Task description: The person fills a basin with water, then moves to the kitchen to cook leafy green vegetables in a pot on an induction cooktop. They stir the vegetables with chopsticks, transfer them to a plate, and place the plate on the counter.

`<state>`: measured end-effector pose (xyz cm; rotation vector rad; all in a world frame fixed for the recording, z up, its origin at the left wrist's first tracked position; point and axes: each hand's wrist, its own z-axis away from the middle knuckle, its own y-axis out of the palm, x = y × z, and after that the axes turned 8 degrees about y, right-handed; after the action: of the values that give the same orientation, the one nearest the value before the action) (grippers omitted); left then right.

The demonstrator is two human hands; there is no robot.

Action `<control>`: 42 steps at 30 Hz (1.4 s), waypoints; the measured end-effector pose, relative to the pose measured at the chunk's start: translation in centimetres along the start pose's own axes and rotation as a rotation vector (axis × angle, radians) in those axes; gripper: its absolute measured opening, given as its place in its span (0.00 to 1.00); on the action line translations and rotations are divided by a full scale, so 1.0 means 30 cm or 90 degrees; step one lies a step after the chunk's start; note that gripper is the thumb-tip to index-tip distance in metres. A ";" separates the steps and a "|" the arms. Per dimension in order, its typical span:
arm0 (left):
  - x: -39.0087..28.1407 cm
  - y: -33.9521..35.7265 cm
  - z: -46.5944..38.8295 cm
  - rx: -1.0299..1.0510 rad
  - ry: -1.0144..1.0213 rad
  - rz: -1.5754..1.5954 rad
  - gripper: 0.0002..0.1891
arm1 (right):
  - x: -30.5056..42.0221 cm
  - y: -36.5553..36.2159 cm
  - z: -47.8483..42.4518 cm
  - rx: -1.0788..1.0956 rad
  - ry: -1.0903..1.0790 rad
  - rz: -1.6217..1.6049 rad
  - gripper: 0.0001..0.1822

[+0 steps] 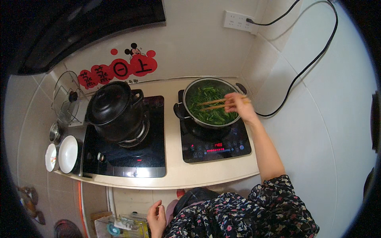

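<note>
My right hand [240, 107] grips a pair of wooden chopsticks [212, 102]. Their tips reach into leafy green vegetables [205, 92] in a round pot [185, 102] with two dark side handles. Under this pot lies a black induction cooker [215, 154], its display and indicator lights glowing red. Down by my body, left of the floral sleeve and top, hangs my left hand [157, 218], with loosely bent fingers and nothing seen in it.
A lidded black pot [114, 110] stands on the gas hob [128, 163] at left. Beyond it a glass lid [67, 98] leans in a wire rack. White bowls [68, 154] sit at the counter's left end. A black cord [315, 59] runs from the wall socket [238, 20] down the right wall.
</note>
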<state>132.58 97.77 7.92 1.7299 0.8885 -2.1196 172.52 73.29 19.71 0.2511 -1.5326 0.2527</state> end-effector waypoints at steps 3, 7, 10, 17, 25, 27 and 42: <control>-0.016 -0.024 -0.022 0.006 0.037 -0.019 0.13 | -0.078 -0.039 0.000 -0.026 0.082 0.076 0.21; 0.061 -0.081 -0.020 -0.049 0.045 -0.005 0.13 | 0.040 -0.093 0.007 -0.097 0.106 0.154 0.19; 0.035 -0.066 -0.019 -0.037 0.027 0.021 0.12 | 0.069 -0.106 -0.036 -0.148 0.008 0.086 0.18; 0.020 -0.010 -0.025 -0.003 0.017 -0.005 0.12 | -0.134 0.016 -0.078 -0.039 0.051 0.071 0.16; 0.062 -0.057 -0.011 -0.023 0.086 -0.019 0.13 | 0.004 -0.092 -0.159 -0.229 -0.057 0.036 0.19; 0.063 -0.043 -0.014 -0.014 0.064 -0.012 0.13 | -0.072 -0.083 -0.187 -0.147 -0.055 0.036 0.16; 0.039 -0.019 -0.036 -0.003 0.047 -0.029 0.13 | -0.100 -0.130 -0.091 -0.115 0.016 0.181 0.16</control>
<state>132.83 99.06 6.87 1.8126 0.9608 -2.0936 176.29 70.45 16.64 -0.1141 -1.5536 0.3383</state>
